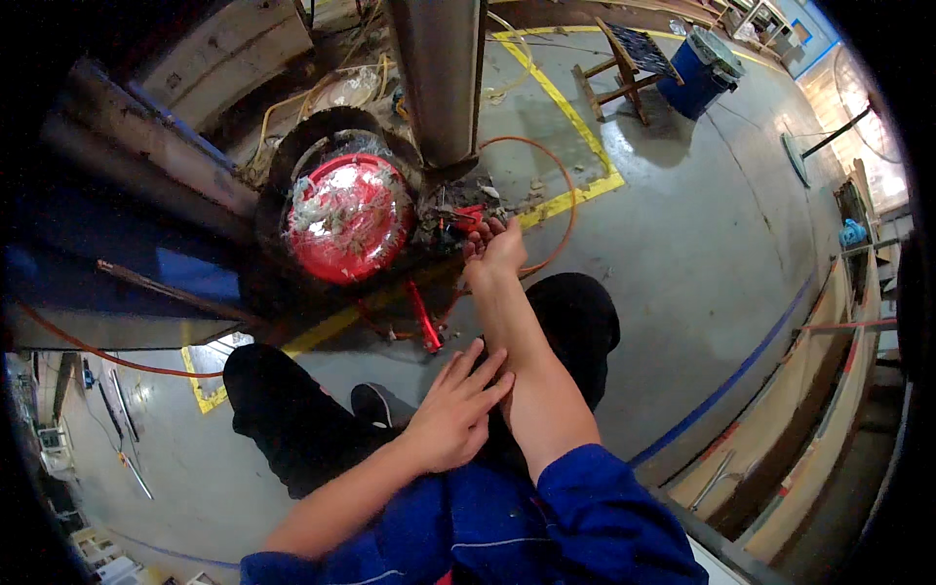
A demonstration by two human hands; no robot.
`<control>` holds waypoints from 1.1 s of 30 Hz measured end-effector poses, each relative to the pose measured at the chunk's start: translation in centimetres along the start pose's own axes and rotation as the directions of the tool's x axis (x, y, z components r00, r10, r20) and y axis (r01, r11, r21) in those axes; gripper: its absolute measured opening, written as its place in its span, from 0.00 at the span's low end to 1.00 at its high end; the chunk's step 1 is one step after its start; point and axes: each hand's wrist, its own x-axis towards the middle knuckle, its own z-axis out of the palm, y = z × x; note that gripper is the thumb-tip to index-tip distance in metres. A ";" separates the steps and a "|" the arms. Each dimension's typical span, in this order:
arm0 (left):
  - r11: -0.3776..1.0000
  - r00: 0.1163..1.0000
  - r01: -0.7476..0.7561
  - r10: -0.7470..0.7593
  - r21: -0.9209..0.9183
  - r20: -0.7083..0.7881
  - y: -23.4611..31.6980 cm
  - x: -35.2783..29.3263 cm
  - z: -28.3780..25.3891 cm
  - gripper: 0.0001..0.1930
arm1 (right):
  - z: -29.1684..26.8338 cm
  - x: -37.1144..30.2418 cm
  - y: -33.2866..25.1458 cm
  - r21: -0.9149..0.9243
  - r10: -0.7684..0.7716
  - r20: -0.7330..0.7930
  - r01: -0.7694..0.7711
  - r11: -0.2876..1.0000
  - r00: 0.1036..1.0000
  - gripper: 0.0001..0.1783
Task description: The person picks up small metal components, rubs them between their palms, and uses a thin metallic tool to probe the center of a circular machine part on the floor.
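Note:
My left hand (451,409) lies against the inside of my right forearm, its fingers stretched out and a little apart, holding nothing. My right hand (495,246) is turned palm up with loosely curled fingers and nothing visible in them. Just past its fingertips is a red-handled tool (466,216), partly hidden among dark scraps. A round red basin (336,255), strewn with pale debris and clear film, sits within a dark ring at the machine's base. On the floor between my knees and the basin lies a long red tool (424,317) of unclear kind.
An orange hose (568,185) loops over the floor beside my right hand. A grey metal column (436,83) rises behind the basin. Farther right are a wooden stool (634,60) and a blue bin (694,83). Long wooden boards (790,409) line the right side.

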 end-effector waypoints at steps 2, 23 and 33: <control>0.999 1.000 -0.028 0.028 -0.039 -0.010 -0.1 -0.3 0.1 0.36 | 0.0 0.2 -0.1 0.012 -0.009 -0.003 0.009 1.000 1.000 0.23; 0.680 0.988 0.111 0.007 0.725 -0.157 -2.0 3.4 0.5 0.31 | -0.8 -0.8 5.2 -0.285 -0.017 0.079 0.038 0.958 0.997 0.24; 0.819 0.847 0.302 0.004 0.488 -0.532 -3.4 4.8 -8.3 0.40 | -0.2 -5.1 5.4 -0.447 0.046 0.139 0.021 0.894 0.989 0.25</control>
